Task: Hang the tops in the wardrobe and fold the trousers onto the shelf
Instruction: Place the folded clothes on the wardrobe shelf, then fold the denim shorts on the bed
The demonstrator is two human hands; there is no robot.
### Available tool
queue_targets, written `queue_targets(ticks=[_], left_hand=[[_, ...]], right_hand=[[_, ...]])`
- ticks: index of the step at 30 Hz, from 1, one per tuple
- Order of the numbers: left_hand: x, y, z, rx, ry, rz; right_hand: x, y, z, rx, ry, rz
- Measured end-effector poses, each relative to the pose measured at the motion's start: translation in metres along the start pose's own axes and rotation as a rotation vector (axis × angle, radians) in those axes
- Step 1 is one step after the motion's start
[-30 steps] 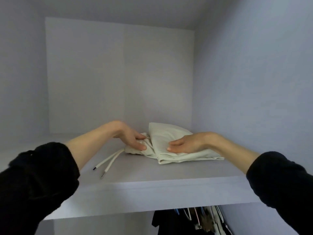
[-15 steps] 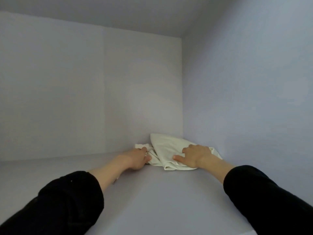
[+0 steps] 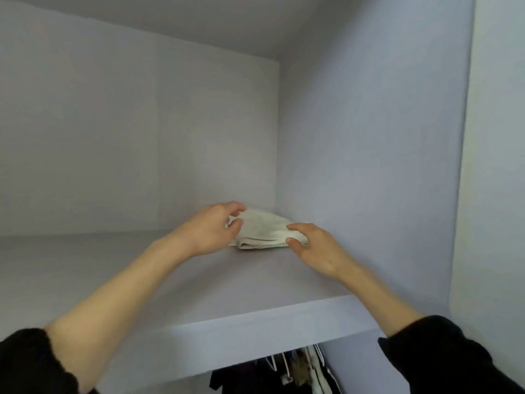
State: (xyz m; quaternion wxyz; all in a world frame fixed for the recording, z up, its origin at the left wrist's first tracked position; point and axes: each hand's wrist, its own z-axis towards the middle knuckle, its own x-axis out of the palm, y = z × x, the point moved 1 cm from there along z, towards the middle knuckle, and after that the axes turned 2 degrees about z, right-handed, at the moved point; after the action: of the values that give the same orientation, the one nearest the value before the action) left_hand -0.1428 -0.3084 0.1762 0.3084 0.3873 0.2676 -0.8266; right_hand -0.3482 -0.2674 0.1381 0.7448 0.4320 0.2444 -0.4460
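Observation:
Folded cream trousers [image 3: 264,228] lie on the wardrobe shelf [image 3: 216,282], pushed into its back right corner. My left hand [image 3: 216,227] is at the bundle's left edge, with loosely curved fingers and thumb either side of that edge. At the front right end of the bundle is my right hand [image 3: 312,245], one finger over the top and the thumb in front of the fold. Neither hand plainly grips the cloth. The drawstring is hidden.
The wardrobe's side wall [image 3: 369,166] stands close on the right of the trousers, the back wall [image 3: 142,137] just behind them. Below the shelf's front edge [image 3: 255,328], dark and light tops [image 3: 272,376] hang on hangers.
The view has pulled back and the shelf's front edge shows again. Both hands have eased off the top of the trousers and now sit at their edges; the drawstring no longer trails out.

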Motion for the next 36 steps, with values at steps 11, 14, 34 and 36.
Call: queue_targets(ticks=[11,14,34,36], left_hand=[[0.033,-0.105,-0.148,0.122,-0.029,-0.68],[0.056,-0.128,-0.201,0.118,0.149,-0.781],[0.158,-0.511,-0.523,0.653,1.153,-0.962],[0.165,-0.576,-0.553,0.732,1.21,-0.96]], right_hand=[[-0.049,0.045,-0.192,0.194,-0.102,0.08],[-0.04,0.042,-0.27,0.353,-0.092,0.1],[-0.165,0.054,-0.828,1.246,-0.579,0.192],[-0.194,0.055,-0.889,1.323,-0.644,0.167]])
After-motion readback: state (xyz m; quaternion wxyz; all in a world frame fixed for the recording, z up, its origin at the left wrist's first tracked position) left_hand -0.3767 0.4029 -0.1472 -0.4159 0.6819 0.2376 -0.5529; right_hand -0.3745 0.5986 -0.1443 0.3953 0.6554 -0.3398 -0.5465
